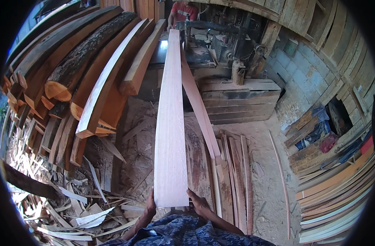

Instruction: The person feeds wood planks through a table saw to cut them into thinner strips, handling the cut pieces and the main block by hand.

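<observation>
A long pale wooden board (170,123) stretches away from me, its near end just before my body and its far end over a dark metal machine table (199,55). My left hand (150,203) grips its left edge at the near end. On the opposite edge my right hand (199,203) holds it, with fingers partly hidden underneath. A narrower plank (197,102) slants from the machine toward the floor, right of the board. Across the machine stands a person in a red shirt (182,11), one hand beside the board's far end.
Thick timbers and a bark-covered log (89,51) are stacked at the left. Offcuts (83,213) litter the floor below them. Several narrow strips (238,176) lie right of the board. More long strips (339,197) are piled at the right, by a block wall (304,69).
</observation>
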`<action>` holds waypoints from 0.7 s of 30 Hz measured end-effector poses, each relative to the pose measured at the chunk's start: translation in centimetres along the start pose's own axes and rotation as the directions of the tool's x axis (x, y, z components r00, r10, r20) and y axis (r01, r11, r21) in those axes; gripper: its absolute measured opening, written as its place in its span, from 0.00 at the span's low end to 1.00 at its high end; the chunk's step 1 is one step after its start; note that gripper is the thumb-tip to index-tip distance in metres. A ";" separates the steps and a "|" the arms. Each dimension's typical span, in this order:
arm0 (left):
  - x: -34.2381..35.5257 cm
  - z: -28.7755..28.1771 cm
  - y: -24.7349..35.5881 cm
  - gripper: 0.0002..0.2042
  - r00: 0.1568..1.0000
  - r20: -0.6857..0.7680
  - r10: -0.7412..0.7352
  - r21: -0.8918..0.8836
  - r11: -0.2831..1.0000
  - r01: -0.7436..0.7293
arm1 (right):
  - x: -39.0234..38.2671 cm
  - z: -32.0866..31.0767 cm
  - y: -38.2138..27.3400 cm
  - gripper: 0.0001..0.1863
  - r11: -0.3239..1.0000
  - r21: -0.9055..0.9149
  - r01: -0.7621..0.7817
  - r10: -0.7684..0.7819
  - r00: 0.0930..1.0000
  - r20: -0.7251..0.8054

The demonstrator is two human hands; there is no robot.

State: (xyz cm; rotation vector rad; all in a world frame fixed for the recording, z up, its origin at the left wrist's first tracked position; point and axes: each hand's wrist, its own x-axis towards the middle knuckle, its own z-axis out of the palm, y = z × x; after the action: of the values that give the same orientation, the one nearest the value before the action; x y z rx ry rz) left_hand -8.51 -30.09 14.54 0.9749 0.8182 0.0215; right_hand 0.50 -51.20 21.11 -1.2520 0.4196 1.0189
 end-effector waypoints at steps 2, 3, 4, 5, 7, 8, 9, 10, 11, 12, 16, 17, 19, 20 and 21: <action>4.1 0.9 3.0 0.28 0.998 0.027 0.059 -0.057 0.997 -0.057 | 2.4 1.7 -5.3 0.24 1.000 0.009 -0.001 0.001 0.997 -0.071; 6.1 1.4 4.5 0.28 0.996 0.037 0.087 -0.090 0.992 -0.083 | 4.4 2.0 -6.8 0.28 0.999 -0.051 -0.010 0.010 1.000 -0.013; 8.2 2.6 6.8 0.31 0.989 0.127 0.071 -0.099 0.993 -0.059 | 7.0 1.9 -8.4 0.34 0.994 -0.112 -0.010 0.013 1.000 0.025; 10.8 3.2 8.2 0.32 0.989 0.136 0.052 -0.144 0.989 -0.032 | 9.4 1.9 -10.2 0.40 0.984 -0.176 -0.008 0.020 0.998 0.066; 15.3 3.6 11.2 0.33 0.993 0.109 0.043 -0.246 0.969 -0.015 | 13.5 3.7 -14.3 0.40 0.963 -0.244 0.114 -0.102 0.993 0.063; 17.4 4.2 13.2 0.37 0.992 0.124 -0.011 -0.216 0.976 0.037 | 16.9 3.6 -15.6 0.40 0.966 -0.247 0.075 -0.053 0.994 0.093; 20.2 3.3 14.0 0.38 0.990 0.140 -0.022 -0.269 0.961 0.060 | 20.2 3.8 -16.6 0.40 0.966 -0.257 0.028 0.007 0.991 0.133; 21.9 5.0 15.9 0.38 0.994 0.106 -0.005 -0.319 0.947 0.039 | 23.7 3.5 -17.7 0.41 0.974 -0.209 0.089 -0.045 0.977 0.207; 23.3 6.3 18.4 0.39 0.998 0.057 0.034 -0.378 0.926 -0.010 | 24.9 4.7 -20.2 0.43 0.953 -0.278 0.121 -0.061 0.974 0.216; 26.0 6.3 19.5 0.41 0.999 0.039 0.033 -0.493 0.870 -0.010 | 26.5 5.3 -23.4 0.41 0.924 -0.358 0.137 -0.048 0.968 0.247; 32.4 8.7 24.0 0.42 0.891 -0.439 0.117 -0.349 0.891 -0.289 | 35.7 6.5 -36.4 0.41 0.756 -0.559 0.339 -0.024 0.869 0.494; 32.9 9.4 24.5 0.42 0.869 -0.487 0.091 -0.324 0.905 -0.276 | 37.8 7.0 -40.5 0.42 0.677 -0.621 0.394 -0.032 0.860 0.510; 34.7 10.4 23.6 0.41 0.820 -0.571 0.035 -0.292 0.925 -0.243 | 42.3 8.3 -49.7 0.42 0.562 -0.677 0.475 -0.094 0.850 0.518; 35.5 10.8 22.8 0.40 0.824 -0.567 0.000 -0.274 0.943 -0.188 | 44.3 9.1 -54.5 0.40 0.532 -0.689 0.493 -0.236 0.867 0.439; 36.5 11.4 22.1 0.40 0.847 -0.522 -0.098 -0.335 0.937 -0.099 | 47.6 9.3 -59.0 0.36 0.444 -0.725 0.526 -0.407 0.840 0.359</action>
State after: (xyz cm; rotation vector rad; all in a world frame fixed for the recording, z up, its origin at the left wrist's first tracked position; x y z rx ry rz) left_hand 31.74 -12.15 12.15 0.6252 1.2776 0.4473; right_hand 71.04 -22.00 22.32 -1.9588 -0.5990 0.7866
